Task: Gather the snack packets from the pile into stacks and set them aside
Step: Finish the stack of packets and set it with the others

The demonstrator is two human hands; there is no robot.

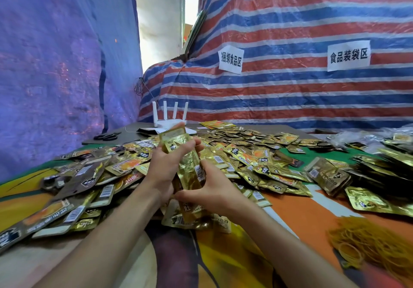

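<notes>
Stack (190, 171) of flat, crinkled gold-foil packets stands upright above the loose pile (245, 160): your left hand (169, 165) grips its upper half, your right hand (214, 191) pinches its lower edge. Thin rubber bands (375, 243) lie heaped at right.

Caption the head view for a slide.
Left hand and right hand grip a stack of gold packets over the pile; rubber bands lie at right.

Gold packets (245, 153); red-blue-white striped tarp (290, 31)
</notes>
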